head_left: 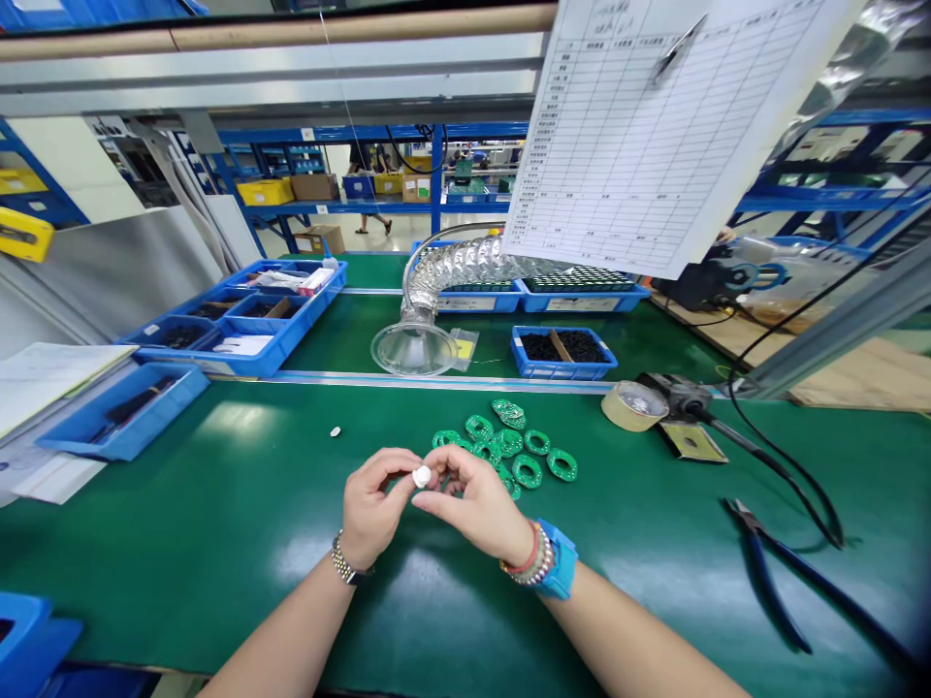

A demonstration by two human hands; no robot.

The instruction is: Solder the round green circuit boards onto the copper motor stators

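a: ok so what are the hands up to here?

b: left hand (372,509) has its thumb and fingers pinching a small white piece (422,476), and the right hand (480,496) is pinching it too, from the other side. fingertips of both nearly meet around it, just above the green bench top (240,543).

a: anything close by?

b: yeah, a loose bunch of green ring boards (527,471) just beyond the right hand, some overlapping. there's also a white bit (336,431) lying on its own, out past the left hand.

a: and the rest of the bench?

b: clear funnel hood (414,349) on a silvery duct (465,264) behind the boards, with a blue tray (563,369) of black parts to its right. further right there's a tape roll (635,405), then blue-handled cutters (753,528) nearer the camera, jaws a bit apart at most, hard to tell. long blue bin (127,412) over on the left, dark stuff in it.
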